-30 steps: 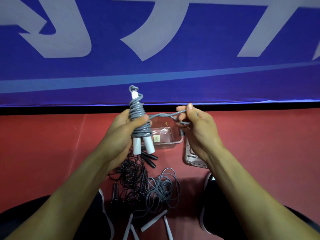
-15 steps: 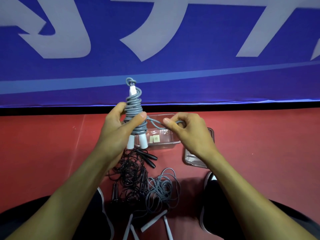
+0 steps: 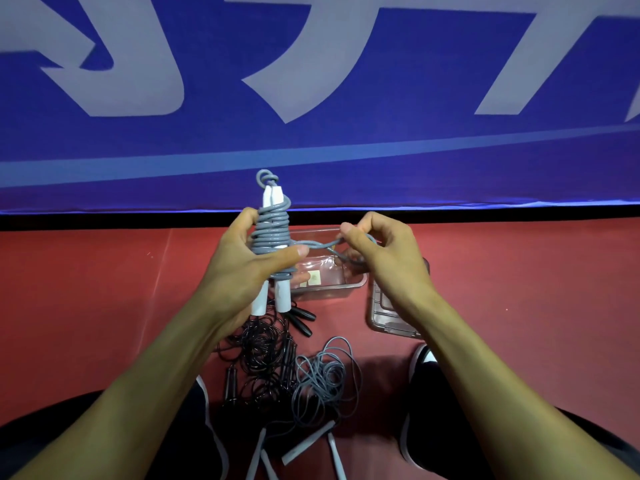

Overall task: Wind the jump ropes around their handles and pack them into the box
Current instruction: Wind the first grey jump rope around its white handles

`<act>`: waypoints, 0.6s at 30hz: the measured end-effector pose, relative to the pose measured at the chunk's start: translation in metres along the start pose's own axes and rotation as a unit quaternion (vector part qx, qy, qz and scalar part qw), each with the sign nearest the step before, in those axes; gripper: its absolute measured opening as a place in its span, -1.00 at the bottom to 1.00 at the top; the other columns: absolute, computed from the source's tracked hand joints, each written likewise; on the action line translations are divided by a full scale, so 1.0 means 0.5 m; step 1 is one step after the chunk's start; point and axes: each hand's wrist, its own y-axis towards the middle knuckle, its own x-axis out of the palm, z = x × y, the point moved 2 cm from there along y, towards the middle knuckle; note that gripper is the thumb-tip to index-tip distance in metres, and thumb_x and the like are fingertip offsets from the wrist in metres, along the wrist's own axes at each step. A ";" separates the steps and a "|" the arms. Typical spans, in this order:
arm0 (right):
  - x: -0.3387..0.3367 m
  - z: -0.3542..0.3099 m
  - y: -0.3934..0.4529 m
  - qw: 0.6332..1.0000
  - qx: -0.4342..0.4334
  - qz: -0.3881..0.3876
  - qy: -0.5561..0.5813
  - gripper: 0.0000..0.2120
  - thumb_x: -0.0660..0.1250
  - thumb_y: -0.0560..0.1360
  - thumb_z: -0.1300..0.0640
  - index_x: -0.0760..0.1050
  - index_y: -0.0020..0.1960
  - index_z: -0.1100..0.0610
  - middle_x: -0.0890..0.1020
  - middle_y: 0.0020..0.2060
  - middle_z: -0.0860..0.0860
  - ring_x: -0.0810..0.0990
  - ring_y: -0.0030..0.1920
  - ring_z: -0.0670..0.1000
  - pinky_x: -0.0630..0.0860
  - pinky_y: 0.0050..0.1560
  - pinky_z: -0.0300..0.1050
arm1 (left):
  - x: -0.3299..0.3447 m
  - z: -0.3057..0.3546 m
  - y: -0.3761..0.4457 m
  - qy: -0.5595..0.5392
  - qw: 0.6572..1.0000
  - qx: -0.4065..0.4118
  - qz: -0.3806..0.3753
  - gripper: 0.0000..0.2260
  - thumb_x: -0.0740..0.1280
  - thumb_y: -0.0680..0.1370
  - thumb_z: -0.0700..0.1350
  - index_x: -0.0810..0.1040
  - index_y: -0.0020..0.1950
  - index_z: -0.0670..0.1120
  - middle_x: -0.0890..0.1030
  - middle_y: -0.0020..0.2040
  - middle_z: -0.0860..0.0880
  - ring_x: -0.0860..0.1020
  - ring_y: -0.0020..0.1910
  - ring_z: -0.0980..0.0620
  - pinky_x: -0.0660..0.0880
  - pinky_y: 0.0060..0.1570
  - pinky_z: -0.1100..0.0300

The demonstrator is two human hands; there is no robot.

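Note:
My left hand (image 3: pixel 249 271) grips a grey jump rope (image 3: pixel 272 233) coiled round its two white handles, held upright above the floor. A short loose end of that rope runs right to my right hand (image 3: pixel 384 251), which pinches it between thumb and fingers. Behind my hands a clear plastic box (image 3: pixel 329 289) stands open on the red floor. Below my hands a tangled black jump rope (image 3: pixel 263 351) lies on the floor. Beside it lies a loose grey jump rope (image 3: pixel 322 379) with white handles.
The clear box lid (image 3: pixel 391 317) lies on the floor right of the box. A blue banner wall (image 3: pixel 311 98) rises just behind it. My legs and shoes (image 3: pixel 420 362) flank the rope pile on both sides.
The bundle has tilted slightly and both handle tips now show at its top. My right hand has moved a little right and up, drawing the loose end out from the coil.

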 end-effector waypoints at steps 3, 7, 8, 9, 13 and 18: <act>0.002 -0.010 -0.004 1.000 -0.013 0.000 0.005 -0.69 0.39 0.60 0.17 0.43 -0.29 0.16 0.51 -0.47 -0.14 0.50 -0.42 -0.21 0.44 -0.35 -0.37 | 0.002 0.000 -0.002 0.021 1.000 0.003 0.001 -0.48 0.55 0.30 -0.19 0.50 0.21 -0.21 0.66 -0.03 -0.28 0.67 -0.21 -0.14 0.68 -0.11 -0.05; 0.006 -0.019 -0.004 0.999 -0.025 0.003 0.029 -0.68 0.32 0.64 0.17 0.42 -0.29 0.13 0.49 -0.49 -0.12 0.44 -0.45 -0.20 0.39 -0.35 -0.36 | 0.000 -0.008 0.002 0.021 1.000 -0.010 0.013 -0.58 0.53 0.33 -0.09 0.59 0.15 -0.17 0.65 -0.11 -0.14 0.62 -0.20 -0.05 0.63 -0.01 -0.03; 0.006 -0.017 -0.003 0.999 -0.018 -0.005 0.030 -0.68 0.30 0.66 0.15 0.41 -0.27 0.12 0.50 -0.49 -0.07 0.43 -0.45 -0.16 0.39 -0.35 -0.33 | 0.001 -0.010 0.004 0.002 1.000 -0.018 0.008 -0.66 0.50 0.41 -0.09 0.60 0.14 -0.15 0.64 -0.10 -0.12 0.60 -0.16 -0.06 0.58 0.05 -0.07; 0.006 -0.013 -0.002 1.000 -0.007 -0.013 0.017 -0.68 0.28 0.67 0.13 0.40 -0.26 0.12 0.49 -0.49 -0.05 0.42 -0.46 -0.13 0.39 -0.34 -0.30 | 0.003 -0.014 0.006 -0.027 0.999 -0.028 0.000 -0.75 0.43 0.50 -0.10 0.60 0.15 -0.14 0.63 -0.09 -0.12 0.58 -0.12 -0.08 0.54 0.11 -0.12; 0.008 0.018 0.005 0.995 0.037 -0.032 -0.083 -0.69 0.26 0.66 0.00 0.46 -0.22 0.11 0.50 -0.44 -0.12 0.47 -0.40 -0.11 0.46 -0.25 -0.08 | 0.015 -0.028 0.003 -0.046 0.996 -0.070 -0.040 -0.79 0.19 0.66 -0.25 0.55 0.24 -0.21 0.65 0.10 -0.30 0.61 0.04 -0.13 0.47 0.28 -0.20; 0.015 0.023 0.004 0.994 0.051 -0.071 -0.060 -0.70 0.23 0.67 0.02 0.46 -0.21 0.10 0.46 -0.51 -0.16 0.45 -0.43 -0.12 0.48 -0.19 0.01 | 0.016 -0.032 0.001 0.039 0.998 -0.029 -0.046 -0.66 0.49 0.41 -0.12 0.57 0.16 -0.15 0.68 0.00 -0.17 0.65 -0.04 -0.08 0.64 0.07 -0.06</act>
